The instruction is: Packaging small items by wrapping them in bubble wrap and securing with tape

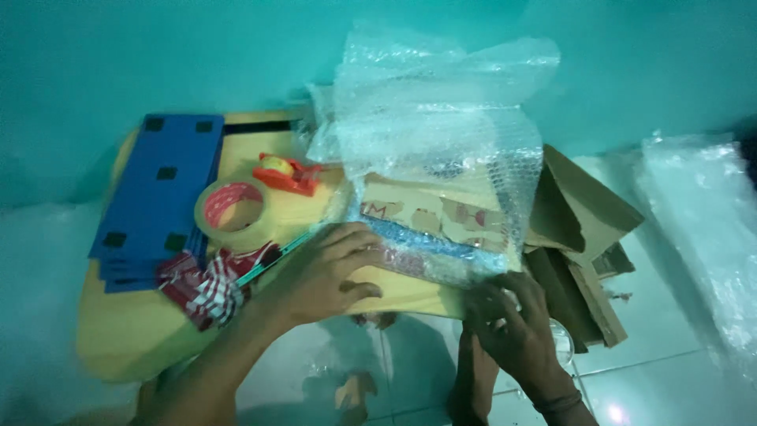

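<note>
Package: flat cardboard box (430, 217) in bubble wrap (434, 118), on the yellow surface (134, 331), long axis left-right, wrap's loose end pointing away.
Left hand (327, 276): fingers spread, pressing its near-left edge.
Right hand (509, 319): fingers curled, pinching the wrap's corner.

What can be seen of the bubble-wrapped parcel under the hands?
The bubble-wrapped parcel is a flat, box-like cardboard item with clear bubble wrap around it; loose wrap stands up crumpled above its far edge. Reddish marks show dimly through the film, and a bluish strip shows near the front edge. It lies on the yellow low table, at the right end. The left hand presses flat on its near left corner; the right hand grips the wrap at the near right corner. Folded cardboard lies beside it.
</note>
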